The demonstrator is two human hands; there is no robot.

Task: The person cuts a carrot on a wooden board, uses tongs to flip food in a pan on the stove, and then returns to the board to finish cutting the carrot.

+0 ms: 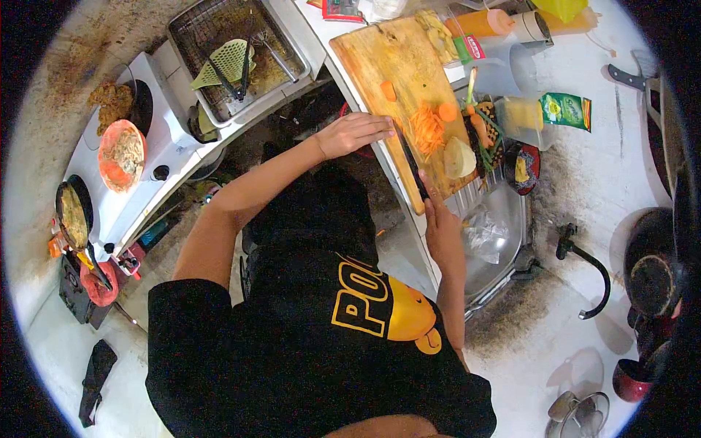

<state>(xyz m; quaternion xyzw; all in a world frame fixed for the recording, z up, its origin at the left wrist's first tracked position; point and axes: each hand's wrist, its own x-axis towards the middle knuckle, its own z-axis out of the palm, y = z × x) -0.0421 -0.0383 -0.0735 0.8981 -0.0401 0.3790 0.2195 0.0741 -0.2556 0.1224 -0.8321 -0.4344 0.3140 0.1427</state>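
Note:
My right hand [442, 228] is closed around the dark handle of a knife [409, 158] at the near right corner of a wooden cutting board [358, 55]. The blade lies along the board's near edge. My left hand [358, 136] reaches to that edge with fingers stretched out, fingertips right at the blade's far end. Beyond the knife is a pile of shredded carrot [426, 130]. Carrot pieces [447, 112] lie beside it, and a pale, rounded cut vegetable [458, 158] sits at the board's right end.
To the right are a metal sink [511, 219] with a plastic bag [488, 232] and a black faucet [593, 264]. Bottles and a green packet [567, 111] stand behind the board. On the left are a dish rack tray [241, 51], a pink bowl [122, 157] and a frying pan [74, 212].

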